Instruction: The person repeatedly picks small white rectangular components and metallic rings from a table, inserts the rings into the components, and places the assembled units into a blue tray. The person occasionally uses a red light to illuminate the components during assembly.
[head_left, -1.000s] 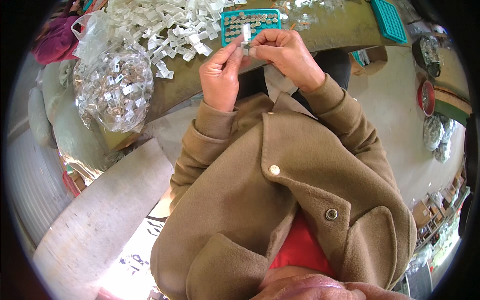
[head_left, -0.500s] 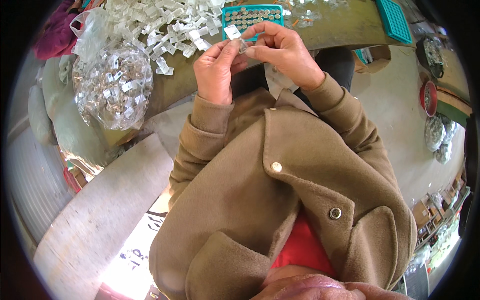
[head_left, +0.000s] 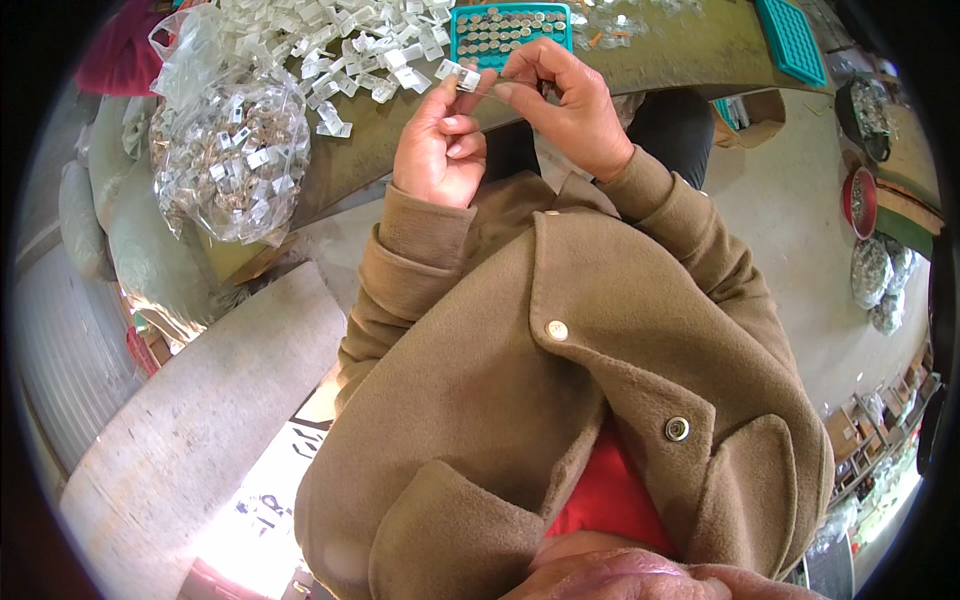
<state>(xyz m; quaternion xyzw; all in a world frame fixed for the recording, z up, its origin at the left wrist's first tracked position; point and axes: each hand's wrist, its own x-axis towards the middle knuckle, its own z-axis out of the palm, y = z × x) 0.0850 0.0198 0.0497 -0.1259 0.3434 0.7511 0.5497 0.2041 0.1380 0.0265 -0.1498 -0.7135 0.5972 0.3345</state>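
Observation:
In front of me my left hand [head_left: 438, 152] pinches a small white-and-clear plastic piece [head_left: 457, 74] between thumb and fingertips, its palm turned partly up. Close on its right, my right hand [head_left: 572, 105] has thumb and forefinger brought together beside the piece. Whatever lies in that pinch is too small to make out; a thin line seems to run between the two hands. Just beyond them lies a teal tray [head_left: 455, 52] with rows of round metallic pieces [head_left: 497, 38]. Left of the tray spreads a heap of clear and white plastic pieces [head_left: 345, 45].
A clear bag [head_left: 232, 165] full of similar small pieces stands at the table's left end. Another teal tray [head_left: 790, 42] lies at the far right edge. On the floor to the right are a cardboard box [head_left: 765, 120], a red bowl [head_left: 860, 200] and filled bags [head_left: 880, 270].
My left hand has rolled palm-up, and the plastic piece has tilted over and shifted slightly left. My right fingertips have drawn a little away from my left hand.

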